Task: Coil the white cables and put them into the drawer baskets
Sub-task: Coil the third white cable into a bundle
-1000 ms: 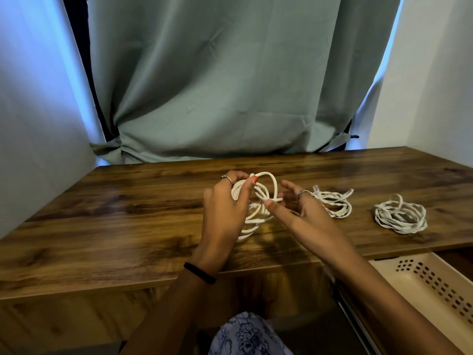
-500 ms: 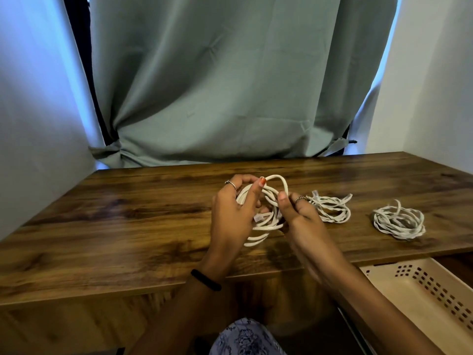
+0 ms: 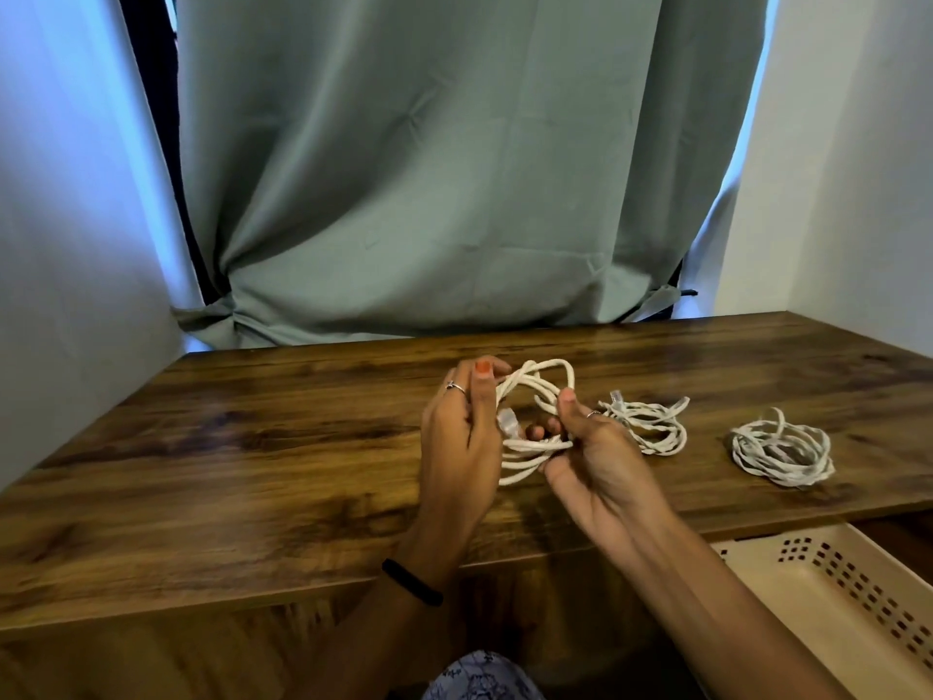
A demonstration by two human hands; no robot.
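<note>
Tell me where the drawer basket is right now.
In the head view, the beige drawer basket sits at the lower right, pulled out below the wooden table's front edge, under the right forearm, nearest the rightmost cable coil.

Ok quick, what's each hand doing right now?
Left hand: grips the white cable coil on its left side.
Right hand: pinches the same coil on its right side.
</note>
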